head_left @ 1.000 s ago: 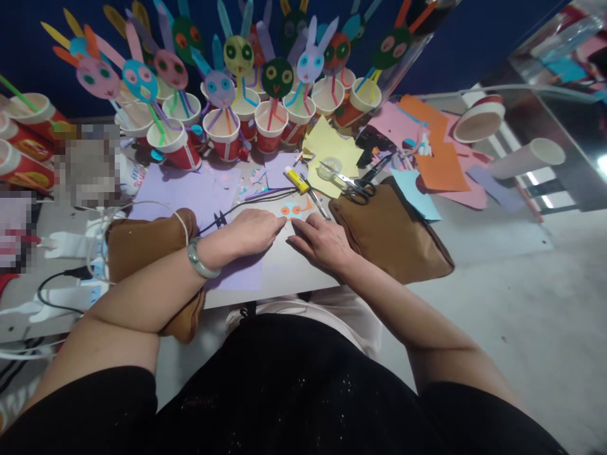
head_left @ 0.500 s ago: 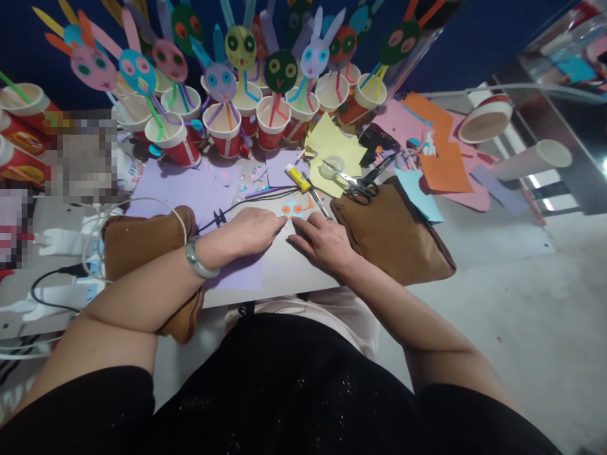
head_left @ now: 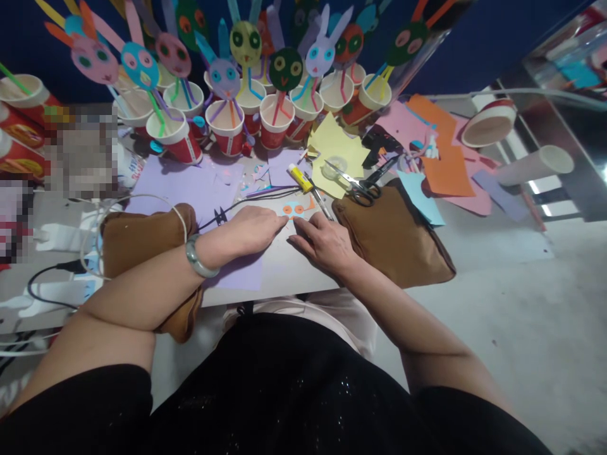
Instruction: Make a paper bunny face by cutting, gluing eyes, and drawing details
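Lying on the pale grey desk [head_left: 279,268], a light-blue paper face [head_left: 293,206] with round orange eyes [head_left: 300,209] is touched by the left hand [head_left: 253,229] and right hand [head_left: 328,241], though whether pinched cannot be told.

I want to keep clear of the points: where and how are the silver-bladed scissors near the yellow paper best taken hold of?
Probably by the black handle loops, with the right hand coming from the near right, over the brown pouch. The loops face that way and overlap the pouch's far edge in view, while the blades point away to the left.
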A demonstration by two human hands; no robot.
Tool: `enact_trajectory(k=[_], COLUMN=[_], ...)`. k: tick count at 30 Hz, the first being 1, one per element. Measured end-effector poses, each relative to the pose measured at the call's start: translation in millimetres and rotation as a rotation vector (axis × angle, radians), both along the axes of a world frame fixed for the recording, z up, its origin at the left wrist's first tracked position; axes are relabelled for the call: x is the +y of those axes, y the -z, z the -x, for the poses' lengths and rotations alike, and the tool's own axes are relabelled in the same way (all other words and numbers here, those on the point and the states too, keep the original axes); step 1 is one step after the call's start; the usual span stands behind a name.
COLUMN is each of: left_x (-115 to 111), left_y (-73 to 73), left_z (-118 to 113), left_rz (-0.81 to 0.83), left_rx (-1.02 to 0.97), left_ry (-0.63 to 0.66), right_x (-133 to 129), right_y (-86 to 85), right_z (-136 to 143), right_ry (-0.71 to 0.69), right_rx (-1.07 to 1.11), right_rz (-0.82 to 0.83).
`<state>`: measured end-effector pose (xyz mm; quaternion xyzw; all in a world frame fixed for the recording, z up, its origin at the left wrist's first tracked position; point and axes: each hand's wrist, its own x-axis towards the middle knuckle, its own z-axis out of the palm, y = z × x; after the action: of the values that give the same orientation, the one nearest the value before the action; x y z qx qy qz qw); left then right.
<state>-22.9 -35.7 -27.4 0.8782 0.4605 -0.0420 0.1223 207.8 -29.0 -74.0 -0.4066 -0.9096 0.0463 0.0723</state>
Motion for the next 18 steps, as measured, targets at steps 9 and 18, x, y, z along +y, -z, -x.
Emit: enact_trajectory(k=[9,18], left_x=[-0.8,-1.0], left_y=[-3.7,-7.8], left_z=[0.2,-0.4], left_rz=[0.009,0.021], left_rx=[0.025,0.035], left_ry=[-0.002,-0.003], right_x=[1.6,1.9], right_y=[1.3,2.9], right_z=[0.0,-1.6], right_ry=[0.013,-0.005], right_rx=[0.0,0.025], right_rz=[0.021,0.009])
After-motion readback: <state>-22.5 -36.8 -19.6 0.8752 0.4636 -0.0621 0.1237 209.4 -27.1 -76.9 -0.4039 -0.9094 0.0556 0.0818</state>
